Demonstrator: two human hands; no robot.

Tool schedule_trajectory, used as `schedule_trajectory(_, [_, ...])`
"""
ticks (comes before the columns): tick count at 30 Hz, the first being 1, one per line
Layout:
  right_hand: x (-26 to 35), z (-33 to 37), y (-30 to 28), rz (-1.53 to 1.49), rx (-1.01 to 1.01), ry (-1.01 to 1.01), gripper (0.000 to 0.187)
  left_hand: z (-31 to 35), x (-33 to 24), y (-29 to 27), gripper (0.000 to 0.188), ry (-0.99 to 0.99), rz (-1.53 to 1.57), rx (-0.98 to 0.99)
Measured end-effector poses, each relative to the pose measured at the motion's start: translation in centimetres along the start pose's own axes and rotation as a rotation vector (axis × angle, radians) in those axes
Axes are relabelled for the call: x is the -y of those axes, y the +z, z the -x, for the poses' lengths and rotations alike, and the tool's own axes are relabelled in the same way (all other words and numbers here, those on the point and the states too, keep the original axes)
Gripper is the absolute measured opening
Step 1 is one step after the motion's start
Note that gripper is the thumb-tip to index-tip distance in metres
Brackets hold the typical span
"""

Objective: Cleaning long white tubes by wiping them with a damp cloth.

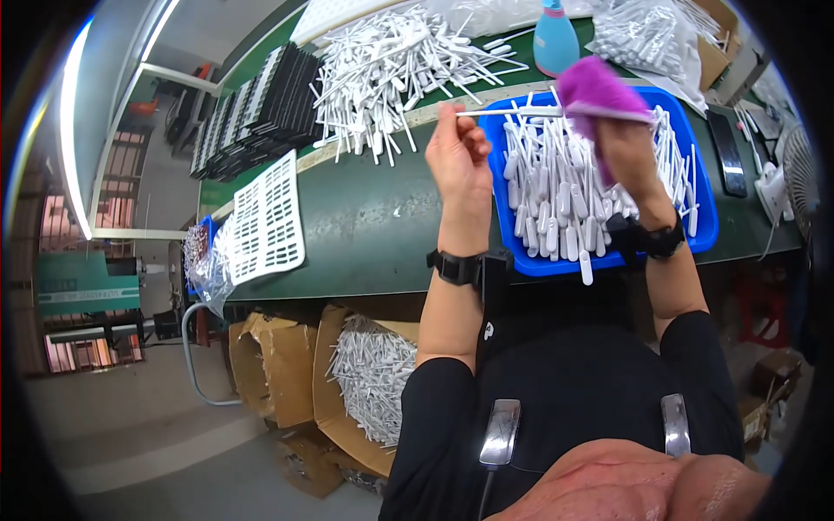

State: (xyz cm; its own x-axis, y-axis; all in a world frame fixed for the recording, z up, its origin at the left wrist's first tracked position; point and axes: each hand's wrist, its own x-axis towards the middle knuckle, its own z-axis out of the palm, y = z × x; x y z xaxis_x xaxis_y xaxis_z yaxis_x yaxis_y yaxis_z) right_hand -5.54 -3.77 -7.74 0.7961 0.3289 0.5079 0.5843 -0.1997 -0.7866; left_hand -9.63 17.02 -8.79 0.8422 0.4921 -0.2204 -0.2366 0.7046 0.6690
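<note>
My left hand [460, 161] is closed in a pinch on the thin end of a white plastic stick [512, 111], held level over the back left of a blue tray [714, 187]. My right hand [627, 154] grips a purple cloth [599, 94], which meets the stick's other end and hides it. The cloth is smeared by motion. Below both hands, the tray holds a heap of similar white sticks [565, 195] with wider, paddle-like ends, most of these pointing toward me. One stick pokes out over the tray's near rim.
Behind lies a large pile of white sticks [395, 65], beside stacked black trays [269, 108]. A white slotted panel [269, 221] rests at left. A blue spray bottle [556, 42] stands at the back; a phone [726, 152] and a fan [799, 169] are at right. Cardboard boxes [291, 369] sit below.
</note>
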Motion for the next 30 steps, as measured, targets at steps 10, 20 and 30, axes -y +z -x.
schedule_trajectory(10, [-0.7, 0.0, -1.4, -0.534, -0.634, 0.127, 0.027, -3.0, 0.4, 1.1, 0.034, 0.393, -1.216, 0.333])
schedule_trajectory(20, [-0.3, 0.5, 0.7, -0.504, -0.226, 0.165, 0.028, -9.6, -8.1, -11.4, 0.028, 0.612, -1.997, -0.207])
schedule_trajectory(30, [0.3, -0.3, 1.5, -0.493, -0.260, 0.228, 0.023, -8.5, -5.7, -11.7, 0.029, 0.651, -1.848, -0.250])
